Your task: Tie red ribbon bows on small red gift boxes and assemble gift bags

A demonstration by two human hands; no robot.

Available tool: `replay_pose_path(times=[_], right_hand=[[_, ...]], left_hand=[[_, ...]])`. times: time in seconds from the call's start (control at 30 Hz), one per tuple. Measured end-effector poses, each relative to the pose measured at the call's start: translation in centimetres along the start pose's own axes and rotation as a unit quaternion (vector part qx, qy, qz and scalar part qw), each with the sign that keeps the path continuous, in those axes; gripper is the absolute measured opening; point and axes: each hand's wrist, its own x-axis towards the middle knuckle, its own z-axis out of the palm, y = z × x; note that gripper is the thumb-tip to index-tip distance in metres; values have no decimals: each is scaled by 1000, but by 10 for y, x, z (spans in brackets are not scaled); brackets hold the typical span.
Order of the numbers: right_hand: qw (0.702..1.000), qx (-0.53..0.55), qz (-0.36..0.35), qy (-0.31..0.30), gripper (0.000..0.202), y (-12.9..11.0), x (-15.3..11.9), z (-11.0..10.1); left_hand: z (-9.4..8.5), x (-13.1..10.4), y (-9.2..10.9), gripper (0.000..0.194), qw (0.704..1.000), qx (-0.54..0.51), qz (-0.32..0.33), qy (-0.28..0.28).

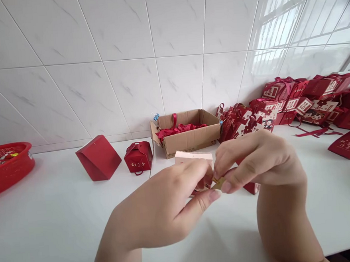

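Close together over the table, my left hand (179,198) and my right hand (255,161) pinch a small gold-coloured piece (218,183) between thumbs and fingertips. Its kind cannot be made out, since the fingers cover most of it. Just behind the hands stands a box with a pale pink panel (193,156), largely hidden by them. Some red of a box (251,188) shows below my right hand.
At the back, a cardboard box (190,140) holds red ribbons. Left of it are a small red gift box (138,156), a larger red box (99,158) and a red plastic basket (24,167). Many red gift boxes (298,98) are heaped on the right against the tiled wall.
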Motion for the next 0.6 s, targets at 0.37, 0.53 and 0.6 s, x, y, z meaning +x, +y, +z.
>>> replay_pose_path(times=[0.37,0.53,0.6], right_hand=[[1000,-4,21,-6,20,6,3,3],[998,-36,23,36,12,12,7,8],[997,-55,39,42,11,13,8,9]], left_hand=[[-4,2,-5,17,999,2,38,32],[-3,5,-9,13,995,35,10,96],[-1,6,-10,12,992,51,-12,113]])
